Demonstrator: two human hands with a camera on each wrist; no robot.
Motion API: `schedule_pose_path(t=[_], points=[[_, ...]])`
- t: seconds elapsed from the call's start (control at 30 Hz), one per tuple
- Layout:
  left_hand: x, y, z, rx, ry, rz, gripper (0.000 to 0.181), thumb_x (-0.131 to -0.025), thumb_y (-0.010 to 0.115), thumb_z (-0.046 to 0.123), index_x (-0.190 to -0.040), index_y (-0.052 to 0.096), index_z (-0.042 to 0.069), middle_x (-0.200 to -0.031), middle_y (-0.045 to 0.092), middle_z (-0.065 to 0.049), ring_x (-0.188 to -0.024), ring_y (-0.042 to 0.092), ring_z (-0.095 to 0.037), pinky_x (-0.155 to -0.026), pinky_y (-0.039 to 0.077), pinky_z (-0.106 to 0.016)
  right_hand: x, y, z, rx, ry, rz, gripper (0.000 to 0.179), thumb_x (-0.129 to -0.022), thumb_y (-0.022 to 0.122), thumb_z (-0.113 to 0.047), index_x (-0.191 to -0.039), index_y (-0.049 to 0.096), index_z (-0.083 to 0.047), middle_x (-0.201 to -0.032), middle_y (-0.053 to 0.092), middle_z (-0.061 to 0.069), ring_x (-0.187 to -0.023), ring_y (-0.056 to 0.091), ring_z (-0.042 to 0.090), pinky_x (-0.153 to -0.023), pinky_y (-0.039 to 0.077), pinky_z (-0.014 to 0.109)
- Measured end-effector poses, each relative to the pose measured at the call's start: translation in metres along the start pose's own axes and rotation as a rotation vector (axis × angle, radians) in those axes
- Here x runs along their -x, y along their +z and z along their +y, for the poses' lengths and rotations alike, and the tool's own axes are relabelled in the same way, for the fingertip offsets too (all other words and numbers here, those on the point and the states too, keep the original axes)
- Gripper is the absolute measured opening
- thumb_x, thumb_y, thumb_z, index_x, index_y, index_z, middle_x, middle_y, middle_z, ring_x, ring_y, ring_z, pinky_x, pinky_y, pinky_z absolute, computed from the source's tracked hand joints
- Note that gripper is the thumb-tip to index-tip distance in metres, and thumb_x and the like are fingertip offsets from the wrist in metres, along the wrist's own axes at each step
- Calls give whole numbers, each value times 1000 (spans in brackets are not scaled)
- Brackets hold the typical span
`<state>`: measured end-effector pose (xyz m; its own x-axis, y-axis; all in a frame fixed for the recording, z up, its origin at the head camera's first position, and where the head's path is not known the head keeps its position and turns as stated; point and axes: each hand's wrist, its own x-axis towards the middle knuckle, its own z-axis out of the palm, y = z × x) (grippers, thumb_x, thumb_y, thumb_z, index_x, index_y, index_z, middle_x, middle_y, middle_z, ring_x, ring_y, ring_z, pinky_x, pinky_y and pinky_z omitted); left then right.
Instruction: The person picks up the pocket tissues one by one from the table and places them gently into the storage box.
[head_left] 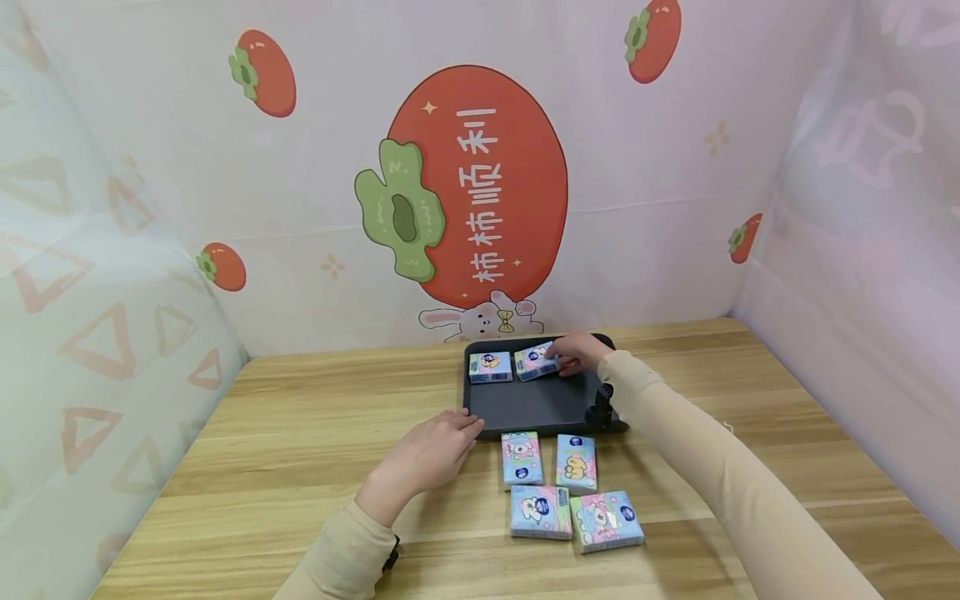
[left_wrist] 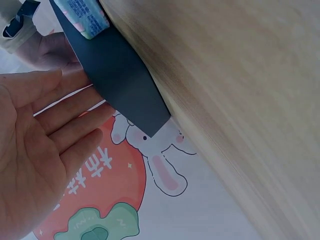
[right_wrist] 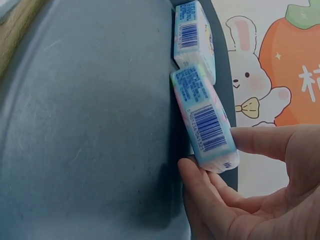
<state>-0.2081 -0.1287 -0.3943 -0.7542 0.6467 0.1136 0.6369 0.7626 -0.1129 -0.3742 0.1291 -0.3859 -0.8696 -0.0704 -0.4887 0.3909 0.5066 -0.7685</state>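
Note:
My right hand (head_left: 582, 352) pinches one end of a pocket tissue pack (right_wrist: 206, 120) between thumb and fingers. That pack sits tilted inside the dark tray (head_left: 525, 408), beside another tissue pack (head_left: 491, 367) in the back left corner. In the right wrist view their printed sides with barcodes face the camera, and their near ends touch or almost touch. My left hand (head_left: 438, 446) rests with fairly straight fingers (left_wrist: 75, 120) against the tray's front left corner. On the table in front of the tray lie several more tissue packs (head_left: 540, 512) with cartoon prints.
The wooden table (head_left: 315, 467) carries the tray near its back edge. Behind it hangs a white backdrop (head_left: 315, 175) with persimmon prints and a rabbit, and patterned cloth encloses both sides. A black wrist device (head_left: 600, 407) on my right arm hides part of the tray.

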Motion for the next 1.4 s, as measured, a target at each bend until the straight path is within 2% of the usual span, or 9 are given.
schedule_pose_path(t=[0.17,0.33,0.43,0.53,0.63,0.67,0.9,1.2,1.4], points=[[0,0,0,-2,3,4,32,-96,53,18,-122,63,3,-123,64,-13,-118,58,-26,-104,47,-38,-3,-2,2,-7,-5,-13,49,-85,70,-15,-123,50,8,-105,55,18,-85,60,24,-79,60,30],[0,0,0,-8,1,-1,32,-97,53,19,-123,63,3,-123,64,-13,-119,58,-26,-105,46,-38,-1,1,2,-8,7,2,48,-88,66,-16,-127,49,7,-112,56,19,-94,63,26,-88,57,33],[0,0,0,-11,0,-6,32,-97,52,19,-123,63,4,-124,63,-12,-119,58,-25,-105,46,-38,-32,0,13,-1,12,-5,49,-86,69,-18,-124,52,7,-109,58,20,-90,65,27,-82,59,34],[0,0,-1,-7,4,-4,32,-97,53,19,-123,63,3,-124,63,-12,-119,58,-26,-105,46,-39,-33,0,14,15,3,-7,48,-87,69,-18,-123,52,8,-104,58,19,-86,65,26,-82,59,33],[-1,1,-1,-5,12,0,32,-96,53,18,-123,63,3,-123,64,-13,-119,58,-26,-105,46,-39,-21,1,9,28,7,8,46,-89,65,-18,-124,51,8,-108,58,20,-87,65,25,-86,58,33],[0,1,-1,-6,14,2,32,-96,53,18,-123,63,3,-123,64,-13,-119,58,-26,-105,46,-39,-4,2,3,35,5,5,45,-90,64,-17,-125,51,8,-110,58,21,-88,64,25,-88,57,33],[0,1,0,-11,12,3,32,-97,52,18,-123,63,4,-124,64,-12,-119,58,-26,-105,46,-38,-44,0,12,27,21,-25,48,-84,72,-18,-122,55,6,-109,62,22,-85,66,28,-74,61,33],[0,1,-1,-9,7,-2,32,-96,53,18,-123,63,3,-123,64,-12,-119,58,-26,-105,46,-38,3,5,-1,16,-1,14,46,-91,63,-16,-129,50,7,-122,59,24,-99,67,28,-92,55,32],[0,1,-1,-15,8,0,32,-96,54,18,-122,63,3,-123,64,-12,-119,58,-25,-105,46,-38,5,6,-1,30,2,24,43,-91,63,-17,-127,53,4,-122,60,22,-100,66,28,-93,55,32]])
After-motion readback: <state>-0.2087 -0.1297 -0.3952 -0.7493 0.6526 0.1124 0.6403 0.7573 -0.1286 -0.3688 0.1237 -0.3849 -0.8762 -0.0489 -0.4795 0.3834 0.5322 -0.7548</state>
